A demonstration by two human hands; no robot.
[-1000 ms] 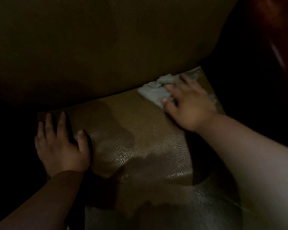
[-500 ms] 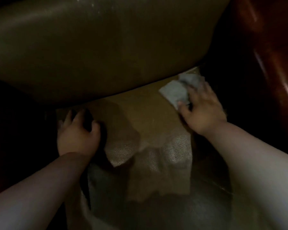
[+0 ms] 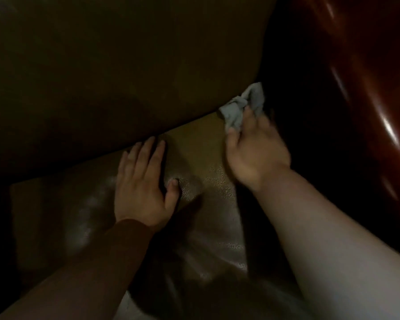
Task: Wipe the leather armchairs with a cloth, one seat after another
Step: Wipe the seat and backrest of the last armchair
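Observation:
A brown leather seat cushion (image 3: 208,185) fills the lower middle, under a dark rounded backrest (image 3: 125,65). My right hand (image 3: 254,148) grips a crumpled grey cloth (image 3: 240,107) at the far right corner of the seat, where cushion and backrest meet. The fingers curl around the cloth, which bunches up above them. My left hand (image 3: 143,183) lies flat on the cushion with straight fingers pointing toward the backrest seam. It holds nothing. The scene is dim.
A glossy reddish wooden armrest (image 3: 367,100) runs down the right side, with a dark gap between it and the seat. The left edge of the cushion (image 3: 16,215) falls into shadow.
My left hand has slid right and forward toward the backrest seam and now lies flat. My right hand has bunched the cloth and pushed it deeper into the far right corner.

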